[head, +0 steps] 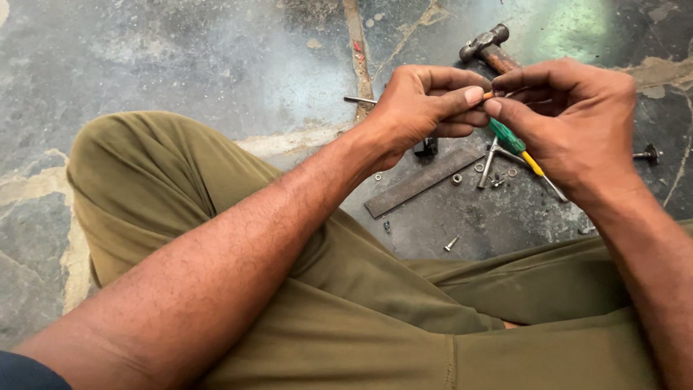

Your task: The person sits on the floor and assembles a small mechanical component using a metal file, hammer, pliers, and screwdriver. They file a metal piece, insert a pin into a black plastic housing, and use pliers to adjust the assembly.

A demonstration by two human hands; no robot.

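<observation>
My left hand (426,108) and my right hand (570,119) meet above the stone floor, their fingertips pinching a small orange-tipped part (489,94) between them. Most of that part is hidden by the fingers. Below my right hand lies a screwdriver (516,144) with a green and yellow handle; whether the hand touches it is unclear. A ball-peen hammer (485,45) rests on the floor just beyond the hands.
A flat metal bar (422,182) lies on the floor under the hands, with several nuts and washers (457,178) and a bolt (452,243) nearby. A dark bolt (647,154) sits at the right. My legs in olive trousers (346,303) fill the foreground.
</observation>
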